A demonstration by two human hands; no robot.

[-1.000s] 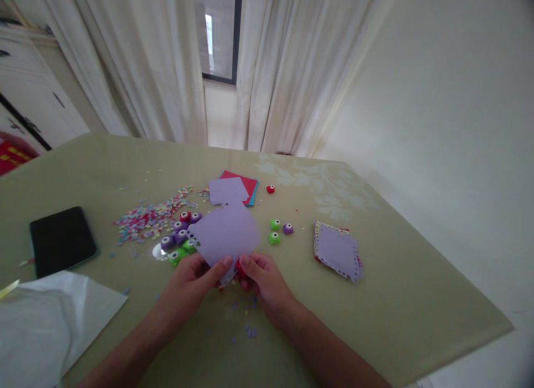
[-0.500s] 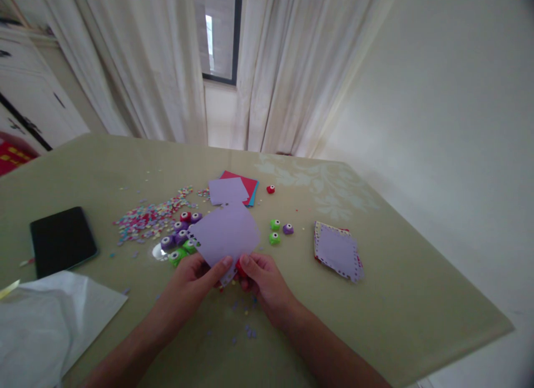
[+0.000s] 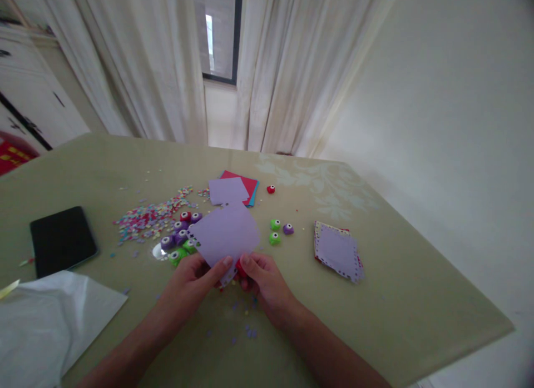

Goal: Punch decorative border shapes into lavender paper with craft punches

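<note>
A sheet of purple paper (image 3: 227, 232) is pinched at its near edge by my left hand (image 3: 196, 277), thumb on top. Small holes run along its left and lower edges. My right hand (image 3: 265, 282) is closed on a small red hole punch (image 3: 241, 267) set at the paper's lower right edge; the fingers hide much of it. Just left of the paper lie several purple punches (image 3: 168, 242), a red one (image 3: 186, 216) and green ones (image 3: 177, 257). To the right are two green punches (image 3: 275, 225) and a purple one (image 3: 288, 228).
Paper confetti (image 3: 150, 218) is heaped on the table, with bits near my hands. Purple paper (image 3: 227, 191) lies on red and blue sheets behind. A stack of hole-edged sheets (image 3: 337, 252) sits right, a black tablet (image 3: 62, 240) and white bag (image 3: 54, 327) left. Another red punch (image 3: 271, 189) stands farther back.
</note>
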